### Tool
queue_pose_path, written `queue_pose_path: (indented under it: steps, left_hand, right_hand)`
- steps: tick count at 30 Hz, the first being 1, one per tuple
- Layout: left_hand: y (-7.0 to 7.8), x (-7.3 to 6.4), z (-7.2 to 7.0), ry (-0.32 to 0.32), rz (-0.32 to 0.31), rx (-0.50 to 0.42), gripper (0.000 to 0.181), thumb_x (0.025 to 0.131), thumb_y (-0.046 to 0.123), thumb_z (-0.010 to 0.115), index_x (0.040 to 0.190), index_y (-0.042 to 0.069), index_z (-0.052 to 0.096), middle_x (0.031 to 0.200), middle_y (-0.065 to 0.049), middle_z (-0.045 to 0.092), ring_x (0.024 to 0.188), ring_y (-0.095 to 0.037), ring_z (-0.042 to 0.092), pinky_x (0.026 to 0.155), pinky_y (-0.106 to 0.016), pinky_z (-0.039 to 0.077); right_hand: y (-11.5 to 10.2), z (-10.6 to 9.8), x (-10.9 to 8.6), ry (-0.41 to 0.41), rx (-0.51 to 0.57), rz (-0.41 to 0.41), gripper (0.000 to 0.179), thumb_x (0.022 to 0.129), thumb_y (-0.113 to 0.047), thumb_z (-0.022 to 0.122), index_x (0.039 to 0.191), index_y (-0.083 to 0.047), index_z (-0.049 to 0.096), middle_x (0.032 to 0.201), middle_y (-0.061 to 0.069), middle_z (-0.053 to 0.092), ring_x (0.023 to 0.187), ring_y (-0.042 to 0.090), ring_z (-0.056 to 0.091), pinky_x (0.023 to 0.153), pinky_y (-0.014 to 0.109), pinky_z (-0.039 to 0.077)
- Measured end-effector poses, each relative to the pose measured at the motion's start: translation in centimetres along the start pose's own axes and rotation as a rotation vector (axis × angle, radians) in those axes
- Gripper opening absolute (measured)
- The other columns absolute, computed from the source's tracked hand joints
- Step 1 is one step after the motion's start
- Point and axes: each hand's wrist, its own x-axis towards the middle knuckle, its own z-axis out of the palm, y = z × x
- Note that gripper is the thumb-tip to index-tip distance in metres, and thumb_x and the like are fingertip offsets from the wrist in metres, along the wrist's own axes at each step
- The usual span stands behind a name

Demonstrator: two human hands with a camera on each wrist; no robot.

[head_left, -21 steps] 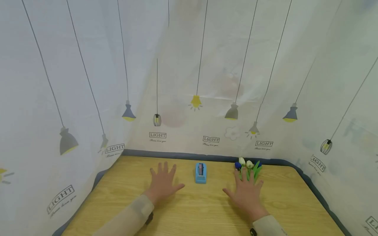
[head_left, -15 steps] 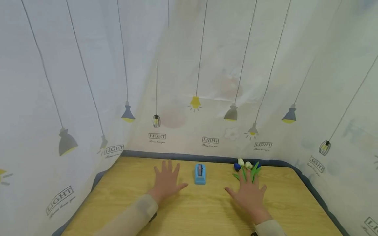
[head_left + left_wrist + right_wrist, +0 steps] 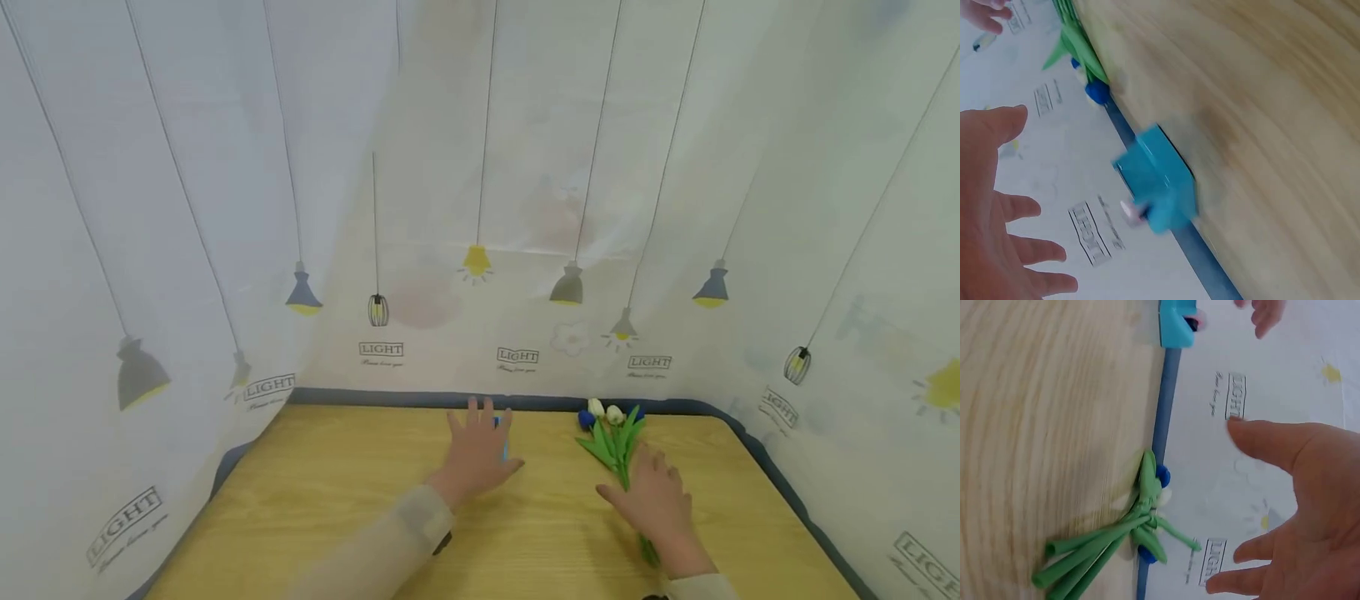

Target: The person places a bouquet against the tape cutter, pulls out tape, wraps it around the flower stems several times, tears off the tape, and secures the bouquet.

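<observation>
My left hand (image 3: 474, 457) reaches out above the table, fingers spread. In the head view it covers most of a light blue tape dispenser (image 3: 1159, 172), which shows whole in the left wrist view, apart from my fingers. My right hand (image 3: 662, 510) hovers over the stems of a bunch of artificial tulips (image 3: 613, 440), fingers apart and holding nothing. The tulips have blue and white heads and green leaves; they lie with the heads towards the back edge. In the right wrist view the green stems (image 3: 1088, 553) point away from my hand.
The wooden table (image 3: 337, 500) has a dark blue edge (image 3: 420, 400) along its back and sides. A white curtain (image 3: 450, 167) printed with hanging lamps encloses it on the back, left and right.
My left hand has moved right, from beside the tape dispenser to over it. My right hand has drawn back and right from the tulips' heads to their stems. The head view has shifted slightly.
</observation>
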Motion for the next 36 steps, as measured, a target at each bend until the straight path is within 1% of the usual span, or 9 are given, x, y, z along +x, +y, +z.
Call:
queue_pose_path:
  steps: [5,9,14,18,23,27,30,32,36]
  left_hand:
    - [4.2,1.6,0.0,-0.054,0.070,-0.033,0.073,0.098,0.061,0.066,0.155,0.020,0.051,0.164,-0.023,0.044,0.154,-0.052,0.035,0.113,-0.081,0.038]
    - [7.2,2.9,0.0,-0.064,0.127,-0.081,0.062,0.098,0.056,0.070,0.147,0.019,0.059,0.160,-0.018,0.050,0.154,-0.049,0.037,0.116,-0.075,0.041]
    - [10.7,4.3,1.0,-0.076,0.242,-0.021,0.042,0.102,0.045,0.069,0.138,0.023,0.066,0.141,-0.005,0.064,0.134,-0.028,0.056,0.105,-0.048,0.057]
    - [13.0,5.0,0.8,-0.122,0.307,0.003,0.031,0.105,0.030,0.067,0.136,0.025,0.067,0.135,0.002,0.067,0.123,-0.019,0.060,0.093,-0.033,0.060]
    - [14.8,5.9,0.6,-0.143,0.353,-0.010,0.034,0.102,0.020,0.073,0.134,0.026,0.069,0.130,0.004,0.070,0.119,-0.014,0.064,0.093,-0.028,0.060]
    - [15.8,6.8,1.0,-0.134,0.444,-0.030,0.038,0.097,0.013,0.077,0.132,0.027,0.071,0.125,0.008,0.072,0.112,-0.009,0.068,0.096,-0.021,0.058]
    - [16.4,7.4,1.7,-0.129,0.508,-0.062,0.039,0.097,0.010,0.076,0.133,0.028,0.072,0.125,0.010,0.072,0.112,-0.007,0.069,0.100,-0.018,0.055]
    - [16.9,7.6,2.0,-0.136,0.526,-0.077,0.038,0.098,0.010,0.075,0.132,0.027,0.072,0.127,0.010,0.072,0.115,-0.007,0.068,0.105,-0.018,0.053]
    - [17.4,7.8,2.7,-0.175,0.510,-0.080,0.037,0.102,0.013,0.072,0.135,0.029,0.070,0.131,0.011,0.070,0.122,-0.007,0.066,0.111,-0.019,0.050]
  right_hand:
    - [1.9,-0.9,-0.5,-0.035,0.012,0.038,0.112,0.089,-0.059,0.078,0.153,0.020,0.032,0.145,0.049,0.043,0.129,0.070,0.045,0.103,0.077,0.047]
    - [2.6,-1.1,-0.6,-0.089,0.039,0.054,0.094,0.087,-0.051,0.082,0.141,0.020,0.050,0.135,0.043,0.057,0.120,0.062,0.058,0.100,0.068,0.054]
    - [3.5,-0.5,-0.2,-0.167,0.071,0.077,0.071,0.085,-0.047,0.085,0.122,0.011,0.067,0.118,0.027,0.072,0.104,0.045,0.070,0.088,0.058,0.060]
    - [4.0,0.1,0.3,-0.171,0.094,0.061,0.059,0.084,-0.044,0.087,0.110,0.006,0.070,0.107,0.019,0.075,0.094,0.036,0.071,0.082,0.054,0.061]
    - [4.4,0.8,0.5,-0.131,0.107,0.052,0.044,0.082,-0.038,0.090,0.093,-0.001,0.070,0.090,0.011,0.073,0.079,0.027,0.066,0.067,0.044,0.057]
    - [4.5,1.3,0.9,-0.092,0.129,0.036,0.031,0.080,-0.028,0.089,0.074,-0.008,0.067,0.071,0.003,0.065,0.065,0.020,0.058,0.057,0.033,0.046]
    - [4.5,1.4,1.0,-0.085,0.139,0.020,0.027,0.076,-0.020,0.085,0.065,-0.011,0.062,0.061,-0.001,0.057,0.058,0.018,0.052,0.055,0.029,0.040]
    - [4.6,1.4,1.1,-0.089,0.140,0.012,0.027,0.075,-0.016,0.082,0.062,-0.013,0.059,0.058,-0.003,0.051,0.055,0.017,0.047,0.053,0.028,0.037]
    - [5.1,1.5,1.3,-0.121,0.149,0.012,0.028,0.070,-0.013,0.079,0.058,-0.014,0.054,0.054,-0.006,0.042,0.051,0.014,0.039,0.051,0.025,0.032]
